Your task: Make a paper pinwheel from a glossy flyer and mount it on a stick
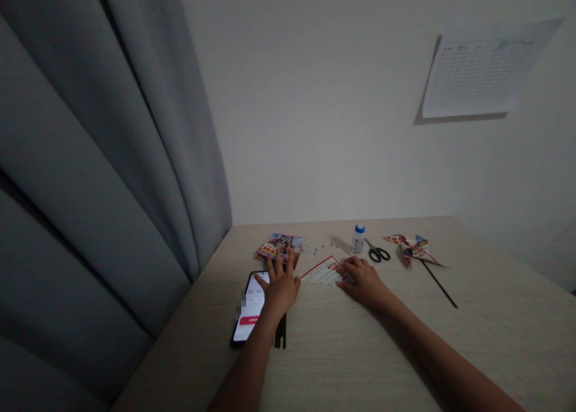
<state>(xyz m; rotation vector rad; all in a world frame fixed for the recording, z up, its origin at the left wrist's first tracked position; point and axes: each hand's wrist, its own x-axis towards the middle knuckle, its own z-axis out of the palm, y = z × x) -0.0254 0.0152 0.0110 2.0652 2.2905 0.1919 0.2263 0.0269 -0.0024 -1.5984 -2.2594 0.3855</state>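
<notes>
My left hand is open with its fingers spread, reaching over the table between a phone and a stack of colourful printed paper sheets. Its fingertips are at the near edge of the stack. My right hand has its fingers bent and close together on the right part of a folded paper, pressing it to the table. The paper forms a triangle, pale with print and a red edge. Its right corner is hidden under my fingers. Dark thin sticks lie partly under my left wrist.
Behind my right hand stand a small clear bottle with a blue cap and black-handled scissors. A paper pinwheel on a dark stick lies to the right. Several tiny bits lie near the stack. A grey curtain borders the left side.
</notes>
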